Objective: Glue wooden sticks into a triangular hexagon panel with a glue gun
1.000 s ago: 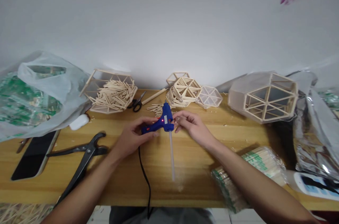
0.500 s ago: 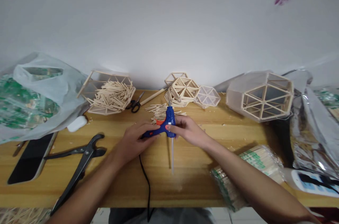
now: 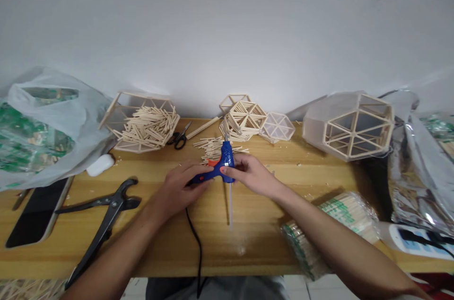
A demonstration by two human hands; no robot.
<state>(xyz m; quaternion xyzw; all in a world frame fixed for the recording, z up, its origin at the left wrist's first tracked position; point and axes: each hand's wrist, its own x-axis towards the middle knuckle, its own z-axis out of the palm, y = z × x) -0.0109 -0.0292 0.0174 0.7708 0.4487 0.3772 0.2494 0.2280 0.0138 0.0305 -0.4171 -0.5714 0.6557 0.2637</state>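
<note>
We hold a blue glue gun point(image 3: 228, 154) over the wooden table point(image 3: 258, 245), right in front of us; our left hand point(image 3: 180, 187) is wrapped around its handle, close to the orange trigger point(image 3: 213, 163); our right hand point(image 3: 256, 176) grips the body from the other side, with the thumb on a round orange spot, and we cannot see all of its fingers.

The gun's tip points away from us, toward a heap of loose little sticks point(image 3: 212, 149); a clear glue stick point(image 3: 231, 205) pokes out of its back end, toward us; a black cord point(image 3: 196, 236) hangs down below our left hand.

Behind the loose sticks we see a stack of wooden frames point(image 3: 248, 118), with black scissors point(image 3: 180, 141) off to the left; the big black pliers point(image 3: 115, 202) lie on the left, near a phone point(image 3: 37, 215); a wrapped pack of sticks point(image 3: 349, 217) lies by our right arm.
</note>
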